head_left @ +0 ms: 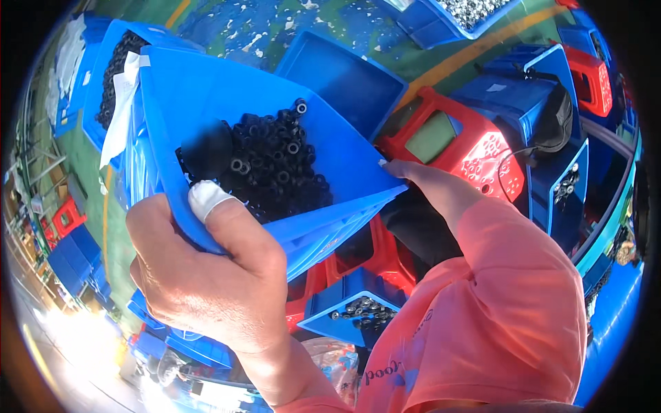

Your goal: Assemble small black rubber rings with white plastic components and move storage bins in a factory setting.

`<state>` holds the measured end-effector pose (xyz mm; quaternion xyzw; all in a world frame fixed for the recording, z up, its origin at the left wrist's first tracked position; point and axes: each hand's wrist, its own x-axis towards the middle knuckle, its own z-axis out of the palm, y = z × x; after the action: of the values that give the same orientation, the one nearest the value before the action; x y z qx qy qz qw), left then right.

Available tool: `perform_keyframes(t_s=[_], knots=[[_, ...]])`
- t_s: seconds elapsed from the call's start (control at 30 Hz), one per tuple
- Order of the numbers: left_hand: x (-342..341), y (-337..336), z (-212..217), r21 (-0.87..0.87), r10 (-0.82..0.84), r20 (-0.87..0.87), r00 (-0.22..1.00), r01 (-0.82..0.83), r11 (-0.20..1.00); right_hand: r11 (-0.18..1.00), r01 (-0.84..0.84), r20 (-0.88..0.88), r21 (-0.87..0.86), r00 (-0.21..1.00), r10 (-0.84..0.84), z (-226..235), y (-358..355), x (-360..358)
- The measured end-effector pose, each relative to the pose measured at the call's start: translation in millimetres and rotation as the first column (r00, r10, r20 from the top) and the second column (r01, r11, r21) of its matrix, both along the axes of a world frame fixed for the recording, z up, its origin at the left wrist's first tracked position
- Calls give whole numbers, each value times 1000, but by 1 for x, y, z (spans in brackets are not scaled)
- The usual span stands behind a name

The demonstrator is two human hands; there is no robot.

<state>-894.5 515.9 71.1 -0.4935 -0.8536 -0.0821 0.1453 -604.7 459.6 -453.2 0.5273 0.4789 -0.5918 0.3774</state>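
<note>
A blue plastic bin [206, 79] is tilted in front of me, with many small black ring-shaped parts [275, 162] heaped inside. My left hand [206, 275] is closed on the bin's near left corner, its thumb over the rim. White tape [206, 199] wraps the tip of that thumb. At the right corner of the bin, my right hand [410, 171] grips the rim; most of its fingers are hidden behind the wall. A dark blurred patch covers part of the heap. White paper or film [122, 110] hangs from the bin's left edge.
Behind the held bin lies another blue bin [344, 79]. To the right stand a red plastic stool [492, 148] and blue bins [496, 103]. A blue bin of small parts [330, 313] sits below. Another bin at top right holds shiny parts [475, 10].
</note>
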Motion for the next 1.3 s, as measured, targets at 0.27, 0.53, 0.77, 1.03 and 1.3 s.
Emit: perform_keyframes(t_s=[0.27, 0.53, 0.77, 1.03, 1.3], knots=[[15, 4, -2, -33, -191, 22, 981, 191, 981, 998, 55, -30, -22, 998, -55, 2, -7, 2], [15, 1, -8, -152, -394, 66, 917, 400, 904, 991, 98, -38, 87, 995, -95, -70, -26, 16], [26, -31, -21, -299, -363, -105, 926, 319, 900, 933, -242, -134, 267, 949, 285, -38, -31, -3], [49, -9, 3, -365, -349, 41, 936, 339, 867, 998, -36, -240, 58, 970, 49, -44, -138, -33], [81, -4, -22, -458, -418, -19, 908, 363, 811, 993, 117, -255, -20, 960, -119, -82, -155, -38]])
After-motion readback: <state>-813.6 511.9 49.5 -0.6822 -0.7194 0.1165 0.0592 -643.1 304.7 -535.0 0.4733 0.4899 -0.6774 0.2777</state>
